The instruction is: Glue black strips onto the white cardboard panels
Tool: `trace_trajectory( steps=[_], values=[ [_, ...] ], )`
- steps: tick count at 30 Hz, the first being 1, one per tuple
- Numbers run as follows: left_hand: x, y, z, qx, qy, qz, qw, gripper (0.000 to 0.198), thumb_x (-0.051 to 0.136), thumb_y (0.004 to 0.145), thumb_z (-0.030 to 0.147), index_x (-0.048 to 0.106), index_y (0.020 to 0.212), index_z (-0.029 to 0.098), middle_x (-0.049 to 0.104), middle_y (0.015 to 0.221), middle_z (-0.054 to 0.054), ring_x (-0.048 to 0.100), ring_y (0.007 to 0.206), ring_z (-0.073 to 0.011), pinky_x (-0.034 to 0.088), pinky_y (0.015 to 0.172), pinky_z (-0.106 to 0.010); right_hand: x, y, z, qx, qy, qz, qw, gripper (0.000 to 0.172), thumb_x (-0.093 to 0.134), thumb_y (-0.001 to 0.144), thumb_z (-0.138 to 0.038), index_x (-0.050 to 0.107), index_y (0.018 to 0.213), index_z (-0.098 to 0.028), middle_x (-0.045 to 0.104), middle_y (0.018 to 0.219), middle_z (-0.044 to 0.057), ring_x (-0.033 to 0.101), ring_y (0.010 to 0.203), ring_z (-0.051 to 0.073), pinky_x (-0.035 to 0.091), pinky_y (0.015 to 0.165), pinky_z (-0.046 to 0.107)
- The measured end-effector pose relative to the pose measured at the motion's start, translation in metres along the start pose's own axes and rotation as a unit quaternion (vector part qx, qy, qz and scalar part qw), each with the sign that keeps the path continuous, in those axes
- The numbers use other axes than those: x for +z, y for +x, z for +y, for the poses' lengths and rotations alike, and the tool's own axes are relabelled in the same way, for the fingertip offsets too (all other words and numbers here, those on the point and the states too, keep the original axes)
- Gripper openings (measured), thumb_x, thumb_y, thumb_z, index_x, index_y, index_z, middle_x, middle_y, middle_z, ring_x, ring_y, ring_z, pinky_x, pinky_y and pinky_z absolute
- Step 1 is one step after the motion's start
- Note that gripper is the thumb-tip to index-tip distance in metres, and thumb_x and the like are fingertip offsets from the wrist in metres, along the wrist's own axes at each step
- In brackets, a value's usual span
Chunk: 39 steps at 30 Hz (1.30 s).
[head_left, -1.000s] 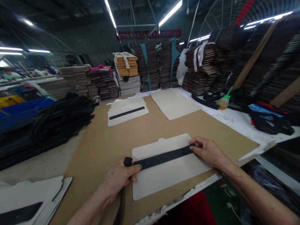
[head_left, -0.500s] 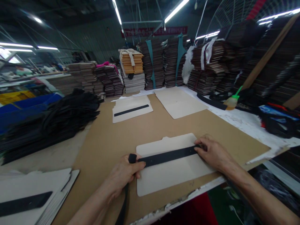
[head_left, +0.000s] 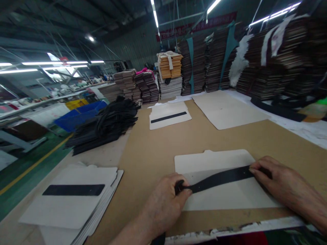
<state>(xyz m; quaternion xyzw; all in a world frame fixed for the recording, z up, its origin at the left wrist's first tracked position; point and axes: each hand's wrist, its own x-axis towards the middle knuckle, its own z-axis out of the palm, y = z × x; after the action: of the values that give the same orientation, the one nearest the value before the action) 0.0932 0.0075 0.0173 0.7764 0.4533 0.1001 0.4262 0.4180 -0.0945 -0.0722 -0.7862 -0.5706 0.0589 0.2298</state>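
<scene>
A cream card panel [head_left: 217,197] lies on the brown cardboard sheet [head_left: 163,146] in front of me. Across it runs a black strip [head_left: 219,177]. My left hand [head_left: 163,204] is closed on the strip's left end, pinching it at the panel's left edge. Over the strip's right end rests my right hand [head_left: 283,185], its fingers pressed down on it.
A stack of cream panels [head_left: 74,200], topped by one with a black strip, sits at the near left. Another stripped panel [head_left: 168,117] and bare panels [head_left: 224,109] lie farther back. Black strips are heaped [head_left: 107,124] at left. Tall stacks of material [head_left: 230,64] line the back and right.
The view has swung left, so the panel and both hands now sit lower right. Both hands stay on the strip's ends; the left stack has come fully into view.
</scene>
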Motion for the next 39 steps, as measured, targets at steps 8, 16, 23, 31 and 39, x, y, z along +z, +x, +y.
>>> trace_trajectory(
  steps=[8,16,23,31,39],
  values=[
    [-0.002,0.033,-0.016,-0.062,0.010,0.034,0.997,0.009,0.059,0.075,0.026,0.062,0.074,0.018,0.055,0.059,0.003,0.053,0.063,-0.0159,0.035,0.059,-0.026,0.002,0.002,0.006,0.019,0.009,-0.008,1.000,0.020,0.048,0.085,-0.039,0.064,0.080,-0.027,0.065,0.093,0.004,0.063,0.083,0.022,0.046,0.080,0.036],
    [0.000,0.045,-0.023,-0.077,0.019,0.034,0.996,0.007,0.061,0.072,0.023,0.062,0.074,0.016,0.059,0.063,0.000,0.054,0.061,-0.0154,0.034,0.056,-0.026,-0.002,0.002,0.000,0.029,0.005,-0.014,0.999,0.020,0.048,0.085,-0.038,0.064,0.081,-0.027,0.065,0.093,0.004,0.062,0.083,0.021,0.046,0.078,0.035],
    [-0.001,0.046,-0.024,-0.066,0.037,0.031,0.997,0.007,0.062,0.071,0.023,0.060,0.073,0.017,0.057,0.064,0.002,0.052,0.059,-0.0135,0.034,0.055,-0.026,-0.002,0.002,0.000,0.025,0.005,-0.014,1.000,0.023,0.046,0.085,-0.040,0.064,0.081,-0.026,0.065,0.093,0.005,0.063,0.083,0.021,0.046,0.080,0.036],
    [-0.002,0.048,-0.022,-0.073,0.059,0.030,0.995,0.006,0.064,0.069,0.017,0.060,0.074,0.017,0.056,0.065,0.004,0.051,0.061,-0.0118,0.033,0.055,-0.024,0.004,0.002,0.010,0.015,0.007,-0.015,1.000,0.027,0.045,0.085,-0.046,0.063,0.083,-0.027,0.064,0.092,0.002,0.063,0.083,0.021,0.047,0.080,0.036],
    [0.001,0.049,-0.023,-0.072,0.065,0.035,0.995,0.005,0.064,0.072,0.019,0.060,0.073,0.017,0.055,0.064,0.005,0.051,0.059,-0.0107,0.033,0.054,-0.024,0.004,0.003,0.010,0.021,0.002,-0.014,1.000,0.026,0.044,0.085,-0.045,0.062,0.084,-0.026,0.064,0.093,0.003,0.062,0.083,0.021,0.047,0.082,0.036]
  ],
)
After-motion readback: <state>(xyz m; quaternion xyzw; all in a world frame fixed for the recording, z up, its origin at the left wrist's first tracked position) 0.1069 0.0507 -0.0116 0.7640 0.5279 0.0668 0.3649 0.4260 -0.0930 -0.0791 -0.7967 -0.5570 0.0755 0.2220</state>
